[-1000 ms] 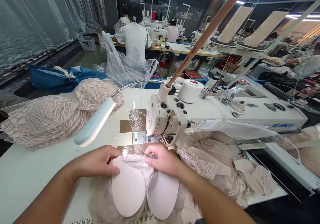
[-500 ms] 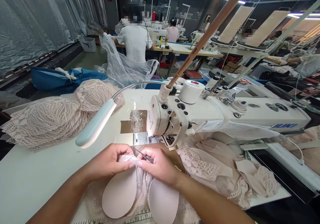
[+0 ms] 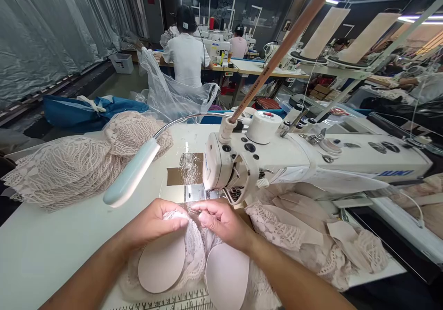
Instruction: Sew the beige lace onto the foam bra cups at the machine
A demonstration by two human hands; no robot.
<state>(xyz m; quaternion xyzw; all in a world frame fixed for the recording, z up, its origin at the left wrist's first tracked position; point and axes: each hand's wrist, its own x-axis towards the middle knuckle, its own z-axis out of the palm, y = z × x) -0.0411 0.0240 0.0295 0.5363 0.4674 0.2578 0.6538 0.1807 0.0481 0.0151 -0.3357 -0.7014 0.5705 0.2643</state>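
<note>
My left hand (image 3: 154,222) is closed, pinching the lace edge of a pale pink bra (image 3: 194,250) between thumb and fingers. Two smooth moulded cups lie inner side up below my hands, the left cup (image 3: 162,265) and the right cup (image 3: 227,275). My right hand (image 3: 224,222) is curled beside the lace, its fingers round a small dark pointed tool (image 3: 194,210). Most of that tool is hidden by the fingers. Both hands are just in front of the sewing machine's needle area (image 3: 216,193).
A white sewing machine (image 3: 277,155) spans the right, with a lamp (image 3: 133,174) reaching left. Stacked lace pieces (image 3: 65,167) lie at left, more lace pieces (image 3: 294,236) at right. A printed ruler (image 3: 173,301) runs along the front. A co-worker (image 3: 187,56) sits ahead.
My right hand has shifted slightly up and away from my left, turning so the tool is more hidden. The lace between them now hangs spread over the left cup's right side.
</note>
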